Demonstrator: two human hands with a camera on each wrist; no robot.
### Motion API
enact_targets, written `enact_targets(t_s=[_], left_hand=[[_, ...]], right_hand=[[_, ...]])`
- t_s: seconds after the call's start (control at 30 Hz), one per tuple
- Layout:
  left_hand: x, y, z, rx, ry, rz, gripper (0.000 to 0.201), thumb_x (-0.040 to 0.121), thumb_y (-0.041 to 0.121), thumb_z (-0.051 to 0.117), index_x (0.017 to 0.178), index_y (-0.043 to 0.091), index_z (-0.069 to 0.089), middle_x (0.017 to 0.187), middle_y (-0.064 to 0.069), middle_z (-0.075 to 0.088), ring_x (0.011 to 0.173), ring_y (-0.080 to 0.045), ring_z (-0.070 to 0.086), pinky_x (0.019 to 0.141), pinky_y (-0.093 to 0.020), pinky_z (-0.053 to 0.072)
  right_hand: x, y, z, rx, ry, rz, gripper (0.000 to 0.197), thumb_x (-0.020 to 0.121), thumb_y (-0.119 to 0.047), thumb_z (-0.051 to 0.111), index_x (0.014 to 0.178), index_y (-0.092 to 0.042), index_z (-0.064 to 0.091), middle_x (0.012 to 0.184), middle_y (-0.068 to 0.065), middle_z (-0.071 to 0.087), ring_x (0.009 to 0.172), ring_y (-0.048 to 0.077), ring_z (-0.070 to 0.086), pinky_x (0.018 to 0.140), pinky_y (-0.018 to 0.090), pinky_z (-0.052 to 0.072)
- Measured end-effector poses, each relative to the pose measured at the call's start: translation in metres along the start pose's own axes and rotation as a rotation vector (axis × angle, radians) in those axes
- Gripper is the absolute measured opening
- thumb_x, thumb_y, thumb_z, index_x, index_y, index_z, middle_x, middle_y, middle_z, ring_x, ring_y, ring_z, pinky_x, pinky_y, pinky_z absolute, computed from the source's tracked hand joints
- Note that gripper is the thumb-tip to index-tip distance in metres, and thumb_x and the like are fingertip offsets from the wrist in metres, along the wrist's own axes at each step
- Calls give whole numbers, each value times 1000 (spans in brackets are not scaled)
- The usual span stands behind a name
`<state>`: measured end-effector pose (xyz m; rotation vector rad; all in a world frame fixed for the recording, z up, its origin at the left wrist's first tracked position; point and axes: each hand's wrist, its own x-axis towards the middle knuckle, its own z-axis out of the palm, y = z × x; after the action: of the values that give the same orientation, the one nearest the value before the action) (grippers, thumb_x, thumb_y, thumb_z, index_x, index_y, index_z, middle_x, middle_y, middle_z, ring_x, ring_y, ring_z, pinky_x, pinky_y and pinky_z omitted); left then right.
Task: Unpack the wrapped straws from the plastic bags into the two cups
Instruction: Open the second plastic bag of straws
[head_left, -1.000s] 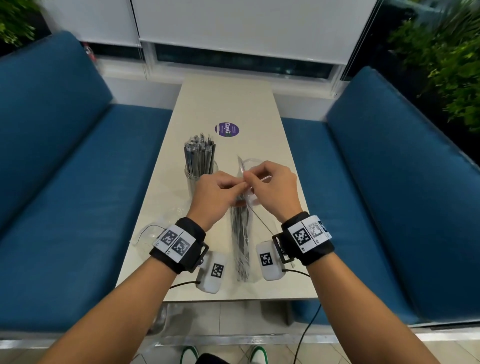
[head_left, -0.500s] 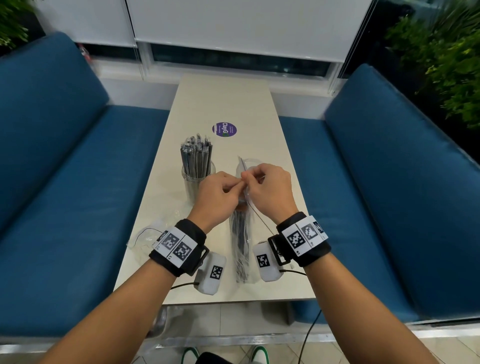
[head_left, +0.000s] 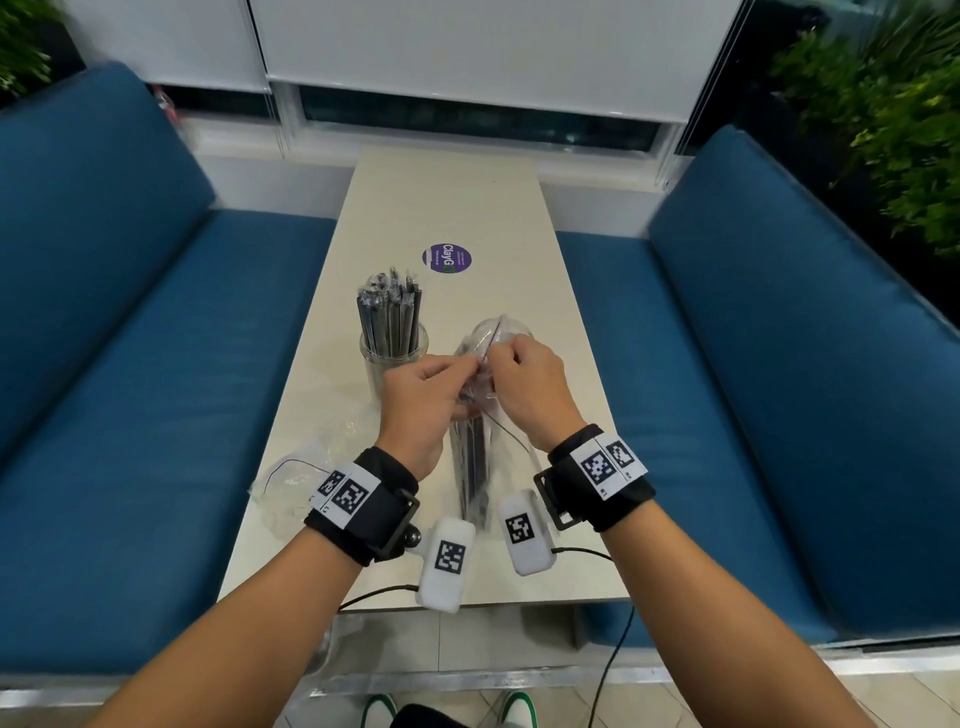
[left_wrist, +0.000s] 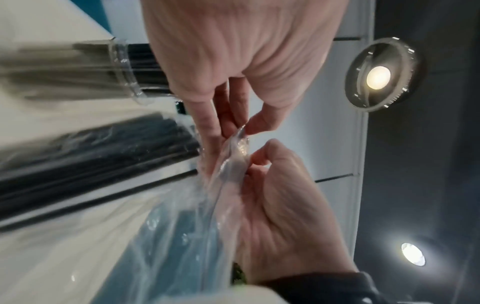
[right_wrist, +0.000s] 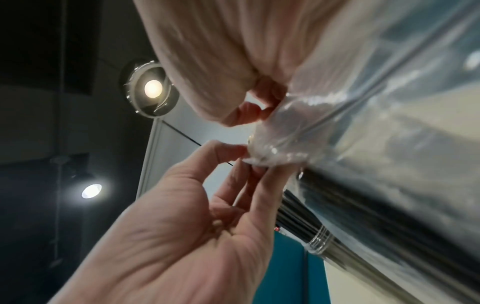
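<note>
While both hands are pinching its mouth, the bag (head_left: 470, 457) is lying along the desk (head_left: 452, 197) at 6 o'clock of the empty cup (head_left: 485, 332). Left hand (head_left: 418, 410) and right hand (head_left: 532, 392) fingers are gripping thin, slippery, light film; straws (head_left: 390, 317) likely stiff. Best hold: film edges.

My worktop (head_left: 447, 208) was pale beige, with a round purple sticker (head_left: 439, 259) lettered in white. The straws (head_left: 389, 312) in the clear cup (head_left: 387, 358) were dark grey. Blue benches (head_left: 130, 364) flanked me; my black wristbands (head_left: 374, 506) bore black-and-white square codes.
</note>
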<state>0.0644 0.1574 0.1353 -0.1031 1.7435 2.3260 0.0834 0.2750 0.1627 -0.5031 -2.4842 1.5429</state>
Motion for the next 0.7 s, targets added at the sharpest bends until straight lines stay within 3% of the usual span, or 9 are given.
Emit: enact_targets(t_s=[0.13,0.3,0.37,0.47,0.53,0.6,0.7], left_hand=[[-4,-5,4,-69,-5,-37,20,99,0,69,79,0,75,66,-4,69,57,-10,67,59,-30,61],[-4,-5,2,76,-18,75,10,96,5,75,89,6,82,80,-1,75,69,-11,74,62,-31,63],[-1,-7,-1,184,-11,158,10,94,6,77,86,9,83,80,2,73,73,-12,74,65,-35,66],[4,-10,-3,264,13,207,10,93,10,79,85,12,86,83,3,76,85,-29,77,74,-49,68],[2,-10,1,180,45,156,10,95,9,78,87,8,85,87,-5,78,84,-33,78,71,-47,68],[-3,-9,8,49,57,64,10,97,6,74,91,4,82,90,-12,77,75,-24,76,66,-38,66],[-4,-7,8,-125,62,-37,12,100,5,70,93,2,80,94,-15,76,73,-18,74,67,-33,64]], right_hand=[[-1,4,6,3,22,18,26,96,-23,48,77,-6,52,77,6,56,69,21,47,64,35,42],[-2,7,1,-73,-27,-30,30,102,-17,41,72,-15,45,83,6,57,69,17,46,58,27,34],[0,9,0,-146,-41,-86,34,103,-18,40,69,-17,43,79,7,57,69,20,45,57,25,31],[0,11,0,-199,27,-165,38,103,-15,43,64,-17,41,68,5,52,60,16,41,50,20,31],[0,12,2,-188,81,-168,38,101,-14,47,63,-15,42,63,2,49,55,14,39,48,17,34],[0,14,3,-165,102,-150,35,99,-15,51,65,-13,46,62,-1,49,53,12,39,48,14,36],[6,19,0,-87,165,-61,33,97,-16,52,65,-14,48,66,4,59,62,24,50,51,17,35]])
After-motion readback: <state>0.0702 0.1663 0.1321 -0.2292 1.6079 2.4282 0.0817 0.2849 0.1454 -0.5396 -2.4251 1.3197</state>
